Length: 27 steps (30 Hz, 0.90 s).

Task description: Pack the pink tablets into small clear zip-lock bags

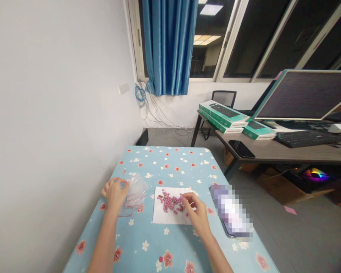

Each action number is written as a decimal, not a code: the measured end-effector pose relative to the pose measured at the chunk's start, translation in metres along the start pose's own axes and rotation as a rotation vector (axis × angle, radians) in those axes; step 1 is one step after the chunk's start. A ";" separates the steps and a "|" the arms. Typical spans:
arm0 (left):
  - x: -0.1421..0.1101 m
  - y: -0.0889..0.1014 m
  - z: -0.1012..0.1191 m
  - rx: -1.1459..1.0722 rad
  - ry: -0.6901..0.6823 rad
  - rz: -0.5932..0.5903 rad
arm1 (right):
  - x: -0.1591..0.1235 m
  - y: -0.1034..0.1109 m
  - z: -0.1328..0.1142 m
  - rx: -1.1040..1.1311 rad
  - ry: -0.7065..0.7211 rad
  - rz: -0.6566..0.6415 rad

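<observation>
A white sheet of paper (159, 216) lies on the flowered tablecloth (170, 155) with a heap of small round pink pills (169, 203) on it. Several brown-green capsules (166, 207) are mixed among them. At the heap's right side, my right hand (197, 212) has thumb and forefinger closed around a pink pill, partly hidden by the fingertips. To the left of the paper is a loose stack of clear zip bags (136, 191) with red seal lines. My left hand (115, 191) pinches the upper left edge of a bag, fingers curled.
A phone-like device with a blurred screen (231, 212) lies at the table's right edge. One pink pill (160, 259) sits near the front. A wall (59, 113) borders the left side. On the desk at right are keyboard boxes (224, 113), a black phone (241, 149) and a monitor (304, 94).
</observation>
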<state>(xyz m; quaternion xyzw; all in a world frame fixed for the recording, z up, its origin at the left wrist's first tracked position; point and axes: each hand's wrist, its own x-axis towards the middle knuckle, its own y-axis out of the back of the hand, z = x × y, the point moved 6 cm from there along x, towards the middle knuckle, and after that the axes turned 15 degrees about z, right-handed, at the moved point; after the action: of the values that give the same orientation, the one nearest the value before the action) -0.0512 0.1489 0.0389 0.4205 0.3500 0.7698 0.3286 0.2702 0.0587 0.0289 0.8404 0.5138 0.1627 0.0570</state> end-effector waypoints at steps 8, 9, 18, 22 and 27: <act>-0.022 0.063 0.044 -0.701 -0.122 0.202 | -0.005 -0.003 -0.001 0.071 -0.045 0.014; -0.033 0.075 0.058 -0.717 -0.198 0.255 | -0.008 -0.006 -0.003 0.114 -0.054 0.006; -0.140 0.072 0.147 -0.635 -0.900 0.066 | -0.016 -0.023 -0.011 0.335 -0.096 -0.115; -0.145 0.061 0.142 -0.593 -0.874 -0.016 | -0.013 -0.022 -0.008 0.322 -0.159 -0.133; -0.142 0.059 0.127 -0.508 -0.816 -0.044 | -0.027 -0.034 -0.017 0.263 -0.137 -0.406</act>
<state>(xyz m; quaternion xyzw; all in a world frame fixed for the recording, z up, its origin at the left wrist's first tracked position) 0.1087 0.0364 0.0785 0.5872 0.0023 0.5960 0.5477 0.2249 0.0495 0.0297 0.7292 0.6838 0.0224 0.0131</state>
